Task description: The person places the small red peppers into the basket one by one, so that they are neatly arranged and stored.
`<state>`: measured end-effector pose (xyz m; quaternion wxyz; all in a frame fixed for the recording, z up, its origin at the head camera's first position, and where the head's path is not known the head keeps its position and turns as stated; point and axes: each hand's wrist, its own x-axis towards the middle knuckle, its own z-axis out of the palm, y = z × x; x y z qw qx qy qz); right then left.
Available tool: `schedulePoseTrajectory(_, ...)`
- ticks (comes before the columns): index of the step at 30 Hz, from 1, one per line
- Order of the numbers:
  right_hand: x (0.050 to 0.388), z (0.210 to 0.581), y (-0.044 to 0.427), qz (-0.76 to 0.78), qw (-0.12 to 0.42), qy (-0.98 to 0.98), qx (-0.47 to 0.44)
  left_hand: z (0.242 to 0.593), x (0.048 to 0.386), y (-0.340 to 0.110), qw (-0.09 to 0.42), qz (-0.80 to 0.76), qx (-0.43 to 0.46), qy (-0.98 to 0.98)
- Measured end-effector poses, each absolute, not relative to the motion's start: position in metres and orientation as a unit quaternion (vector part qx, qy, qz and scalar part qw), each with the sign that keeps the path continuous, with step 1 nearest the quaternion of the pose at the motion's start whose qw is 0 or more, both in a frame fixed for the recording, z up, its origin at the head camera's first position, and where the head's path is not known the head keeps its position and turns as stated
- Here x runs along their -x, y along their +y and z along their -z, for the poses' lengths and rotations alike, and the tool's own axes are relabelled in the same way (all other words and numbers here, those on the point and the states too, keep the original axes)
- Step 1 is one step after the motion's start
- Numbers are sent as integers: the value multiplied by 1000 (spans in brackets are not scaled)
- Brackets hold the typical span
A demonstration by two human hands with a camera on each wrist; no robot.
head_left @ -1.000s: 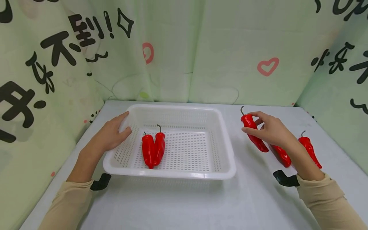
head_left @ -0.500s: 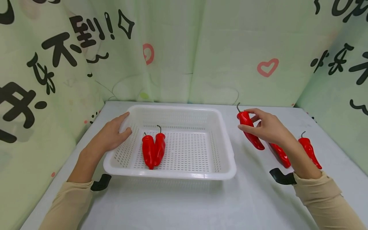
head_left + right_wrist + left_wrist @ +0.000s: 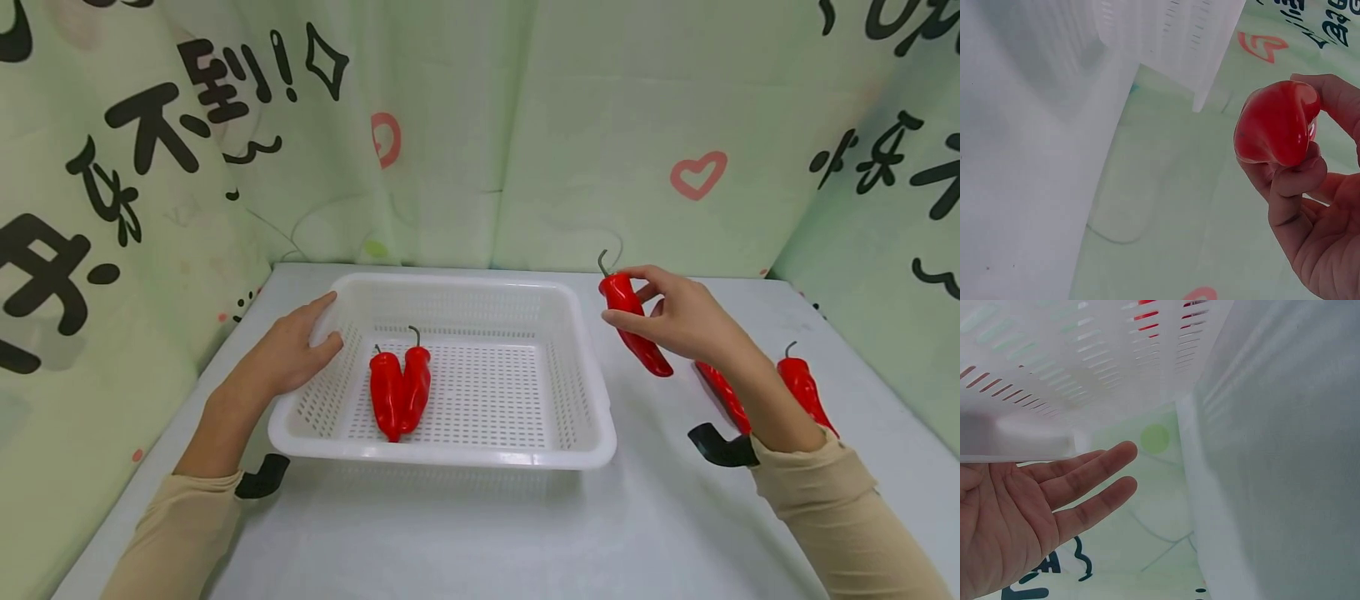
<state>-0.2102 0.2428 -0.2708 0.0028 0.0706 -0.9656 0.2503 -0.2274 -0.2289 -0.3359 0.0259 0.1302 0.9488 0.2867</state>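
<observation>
My right hand (image 3: 678, 310) pinches a long red pepper (image 3: 637, 321) between thumb and fingers, above the table right of the basket. Its curved green stem points up and away. In the right wrist view the same pepper (image 3: 1275, 125) appears end-on. My left hand (image 3: 294, 350) rests at the left rim of a white perforated plastic basket (image 3: 442, 457). Seen from the left wrist, several fingers (image 3: 1088, 481) stretch out straight beside the basket wall. Two red peppers, one (image 3: 387, 396) left of the other (image 3: 416, 387), lie side by side inside the basket.
Two more red peppers lie on the white table (image 3: 450, 533) at the right, one (image 3: 723, 393) partly behind my right forearm, the other (image 3: 802, 387) farther right. A pale green printed curtain (image 3: 585, 125) encloses the table's back and sides.
My right hand has carried its pepper up and leftward, closer to the basket's right side. My left hand, the basket and the peppers inside have stayed put.
</observation>
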Motion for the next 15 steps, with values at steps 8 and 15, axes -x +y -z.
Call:
schedulePoseTrajectory(8, 209, 262, 229, -256, 15, -962, -96, 337, 229, -229, 24, -284, -131, 949)
schedulePoseTrajectory(15, 209, 258, 220, -266, 18, -958, -109, 337, 228, -230, 26, -285, -129, 949)
